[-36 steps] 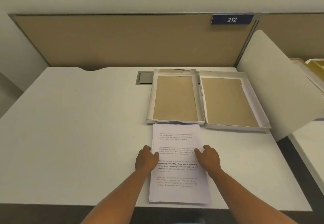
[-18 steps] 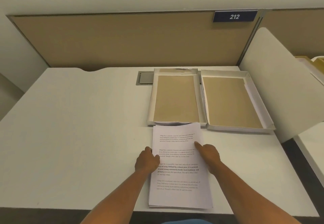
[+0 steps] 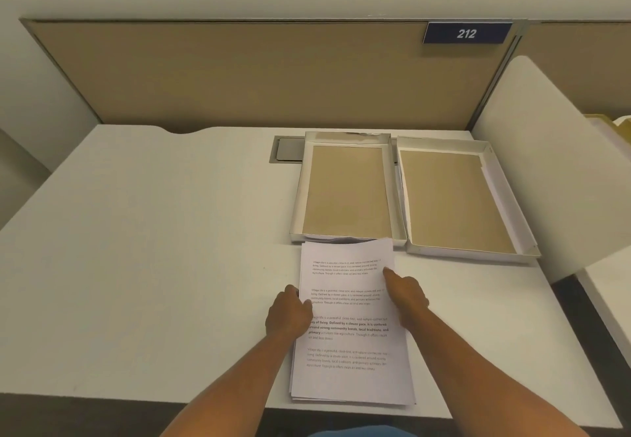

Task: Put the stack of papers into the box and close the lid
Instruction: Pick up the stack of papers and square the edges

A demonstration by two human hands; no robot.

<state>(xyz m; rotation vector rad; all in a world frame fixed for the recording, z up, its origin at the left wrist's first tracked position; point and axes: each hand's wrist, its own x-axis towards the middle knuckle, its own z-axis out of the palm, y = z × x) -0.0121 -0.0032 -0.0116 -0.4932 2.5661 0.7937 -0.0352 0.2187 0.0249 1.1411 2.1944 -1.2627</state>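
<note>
A stack of printed white papers [image 3: 348,344] lies on the white desk, reaching from the near edge up to the boxes. Its far end curls up against the near wall of the left box half [image 3: 296,197]. Beside that lies the right box half [image 3: 508,197]. Both are shallow white trays with brown bottoms, open and holding nothing. My left hand [image 3: 288,313] grips the stack's left edge with curled fingers. My right hand [image 3: 406,295] holds the right edge, index finger stretched out on the top sheet.
The desk [image 3: 153,248] is bounded by a tan partition [image 3: 256,74] at the back and a white side divider [image 3: 546,170] on the right. A grey cable hatch [image 3: 288,151] sits left of the trays. A blue "212" sign [image 3: 467,32] hangs on the partition.
The stack has slid forward, and its far edge now rises at the left tray's near wall. My right hand has shifted further onto the top sheet.
</note>
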